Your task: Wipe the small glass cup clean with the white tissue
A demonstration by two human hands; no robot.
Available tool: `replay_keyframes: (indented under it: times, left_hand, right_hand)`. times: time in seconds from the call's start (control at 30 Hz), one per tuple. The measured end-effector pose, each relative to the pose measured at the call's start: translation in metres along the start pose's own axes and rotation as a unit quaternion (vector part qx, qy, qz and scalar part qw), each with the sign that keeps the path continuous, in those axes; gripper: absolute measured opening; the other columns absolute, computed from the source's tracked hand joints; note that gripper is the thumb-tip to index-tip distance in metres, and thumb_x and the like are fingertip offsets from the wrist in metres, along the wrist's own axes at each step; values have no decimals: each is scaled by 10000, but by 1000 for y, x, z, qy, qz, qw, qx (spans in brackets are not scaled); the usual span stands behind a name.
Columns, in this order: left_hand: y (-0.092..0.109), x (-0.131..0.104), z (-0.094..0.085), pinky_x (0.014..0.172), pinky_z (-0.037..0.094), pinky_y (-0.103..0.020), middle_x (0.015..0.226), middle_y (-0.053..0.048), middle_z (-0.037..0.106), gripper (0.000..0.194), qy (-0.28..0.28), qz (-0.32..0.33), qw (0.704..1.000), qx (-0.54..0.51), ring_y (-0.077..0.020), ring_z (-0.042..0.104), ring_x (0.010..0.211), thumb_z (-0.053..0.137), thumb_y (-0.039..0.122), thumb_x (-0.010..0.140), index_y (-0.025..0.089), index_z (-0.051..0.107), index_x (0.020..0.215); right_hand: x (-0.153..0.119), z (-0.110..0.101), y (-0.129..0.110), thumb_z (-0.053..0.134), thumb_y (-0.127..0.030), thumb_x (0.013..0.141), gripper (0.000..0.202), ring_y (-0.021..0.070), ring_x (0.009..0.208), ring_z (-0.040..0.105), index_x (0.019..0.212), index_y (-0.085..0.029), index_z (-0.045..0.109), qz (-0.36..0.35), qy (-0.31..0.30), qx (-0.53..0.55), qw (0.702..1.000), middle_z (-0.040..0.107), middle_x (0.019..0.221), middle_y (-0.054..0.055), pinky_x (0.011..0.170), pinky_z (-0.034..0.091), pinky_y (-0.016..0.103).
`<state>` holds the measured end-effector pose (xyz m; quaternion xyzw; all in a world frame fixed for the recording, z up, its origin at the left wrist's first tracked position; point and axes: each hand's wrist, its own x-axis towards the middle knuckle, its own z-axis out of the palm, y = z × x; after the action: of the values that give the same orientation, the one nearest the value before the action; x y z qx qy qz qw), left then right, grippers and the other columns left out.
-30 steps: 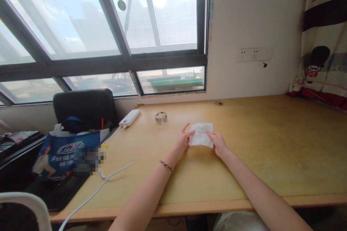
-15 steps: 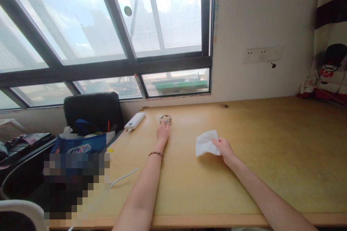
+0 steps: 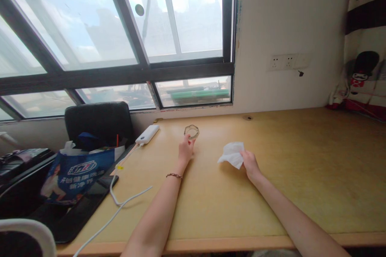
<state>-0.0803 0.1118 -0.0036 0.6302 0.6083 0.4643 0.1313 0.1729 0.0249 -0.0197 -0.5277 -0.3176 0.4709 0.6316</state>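
My left hand (image 3: 186, 149) is closed on the near rim of a clear, many-sided glass ashtray (image 3: 195, 127) at the back of the table, left of centre. The ashtray is tilted, so its round opening faces me. My fingers hide part of its near side. In my right hand (image 3: 251, 164) a white tissue (image 3: 231, 153) is pinched by its right edge, hanging loosely above the tabletop (image 3: 217, 204). Tissue and ashtray are apart.
A white power bank (image 3: 147, 134) lies at the table's left edge, with a white cable (image 3: 132, 198) running toward the front. Beyond that edge stand a black chair (image 3: 98, 122) and a blue bag (image 3: 81, 172). The window (image 3: 193, 68) and wall (image 3: 289, 92) bound the back.
My left hand has gripped the ashtray, tipped it up and shifted it slightly right. The tissue in my right hand has changed its folds, while that hand stays nearly in place.
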Motion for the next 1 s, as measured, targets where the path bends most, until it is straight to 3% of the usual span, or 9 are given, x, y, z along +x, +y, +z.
replay_keyframes:
  times: [0.2,0.3,0.4,0.5,0.63,0.73,0.87,0.93,1.0]
  left_hand:
    - [60,-58,49,667,373,-236,713,-29,523,228,-90,64,985,-133,-152,507,648,578,265,708,243,546,933]
    - [82,-90,66,687,379,-226,784,-42,512,206,-140,48,962,-231,-147,510,675,616,220,674,242,579,876]
    - [95,-109,65,747,378,-232,819,-57,509,163,-175,47,941,-287,-168,512,768,617,203,671,233,600,831]
    - [104,-117,54,820,361,-249,951,-70,519,228,-185,60,938,-287,-186,497,884,606,207,684,243,590,909]
    - [110,-120,46,811,386,-254,1018,-62,538,461,-169,40,940,-295,-151,537,829,636,217,663,257,479,1095]
    - [103,-115,47,667,441,-234,916,-43,588,549,-167,-12,929,-329,-117,567,664,663,252,634,234,410,1120]
    - [88,-102,50,451,428,-204,727,-26,605,431,-250,-123,888,-365,-99,543,465,692,291,586,149,451,914]
    - [85,-96,50,447,436,-202,650,-20,595,392,-263,-185,859,-399,-104,550,457,704,283,575,136,446,829]
    - [84,-93,48,494,462,-207,654,-33,598,357,-256,-226,827,-446,-114,579,511,702,271,588,132,445,793]
  right_hand:
    - [-5,6,-12,528,-323,656,228,173,668,603,796,-165,615,-5,-51,82,995,664,731,19,561,462,243]
    - [-9,10,-15,564,-277,647,223,182,781,598,842,-176,606,-28,-47,76,996,664,781,22,666,463,253]
    - [-11,9,-14,582,-188,618,226,177,815,588,843,-189,604,-56,-19,53,997,662,801,12,722,452,257]
    - [-9,6,-13,566,-139,600,233,178,810,586,824,-184,613,-67,-10,38,997,661,805,9,737,447,260]
    - [-7,3,-11,535,-134,603,245,182,816,582,824,-185,628,-84,-25,12,996,663,815,5,736,443,258]
    - [-7,1,-8,514,-146,616,251,181,789,585,834,-178,634,-122,-46,-80,988,663,805,7,709,440,254]
    - [-12,-1,-9,525,-272,674,216,187,711,585,804,-154,652,-174,-65,-229,956,662,746,27,638,426,250]
    - [-14,-1,-11,493,-405,714,320,189,681,587,758,-138,664,-166,-64,-233,956,661,703,41,603,420,244]
    - [-14,-2,-12,399,-510,751,471,187,690,595,788,-126,670,-129,-72,-169,974,664,714,59,595,425,240]
